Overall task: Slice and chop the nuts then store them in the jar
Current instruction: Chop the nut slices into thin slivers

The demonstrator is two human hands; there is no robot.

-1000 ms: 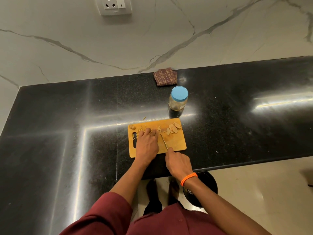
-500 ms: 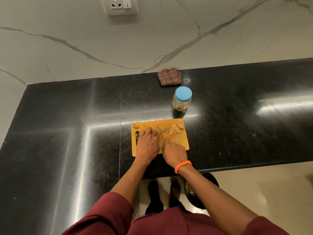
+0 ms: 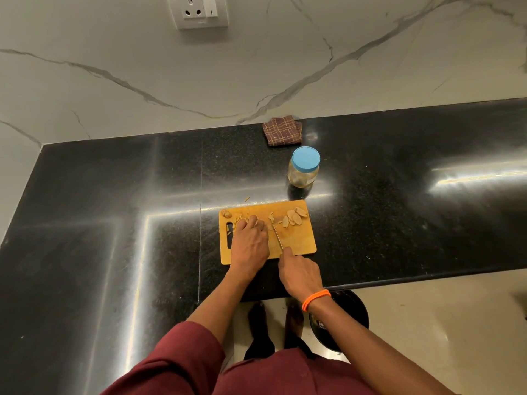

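Your right hand [image 3: 299, 270] grips the knife [image 3: 278, 238], your left hand's [image 3: 250, 244] curled fingers pin nuts [image 3: 291, 217] on the cutting board [image 3: 299, 240]; jar [image 3: 303, 168] stays lidded on the bench [image 3: 114, 223].

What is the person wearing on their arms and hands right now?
Both hands, left hand and right hand, are bare, with no gloves. The right wrist carries an orange band of thin strands. A maroon sleeve covers the left upper arm; both forearms are uncovered.
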